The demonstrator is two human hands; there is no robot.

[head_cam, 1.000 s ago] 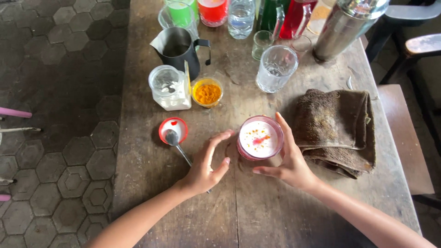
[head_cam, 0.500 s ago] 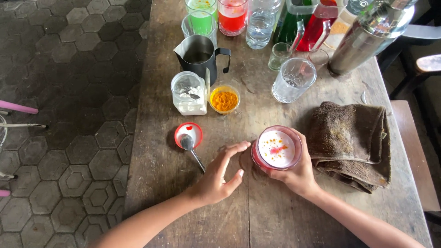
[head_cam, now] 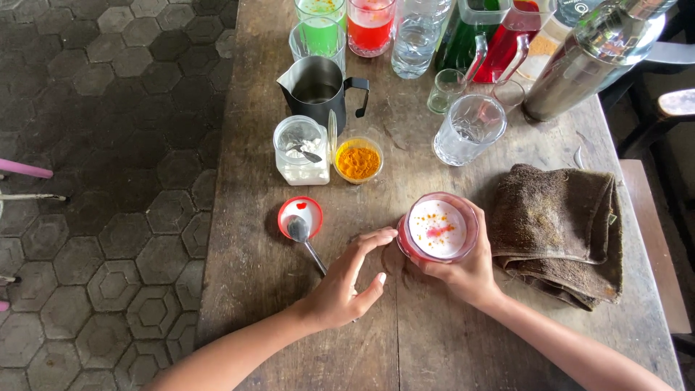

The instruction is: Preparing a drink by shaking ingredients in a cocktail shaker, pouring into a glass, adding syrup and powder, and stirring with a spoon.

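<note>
Since the earlier frame our view has drifted right and down, and our left hand [head_cam: 340, 289] has slid closer to the glass [head_cam: 436, 230]. Now our right hand [head_cam: 463, 269] wraps the pink glass from below, fingers clamped around its near side. The left hand's grip is apart, fingers curved, fingertips just beside the glass rim. The glass stands on the wooden table [head_cam: 405, 340], between a spoon [head_cam: 304, 239] resting on a red lid [head_cam: 300, 215] and a folded brown towel [head_cam: 557, 224].

The glass looks full of white foam with red flecks; we judge a tilt or a bump could slop it onto the table.

The glass's base is hidden behind our fingers. Bottles and drinks at the far edge are cut off.
</note>
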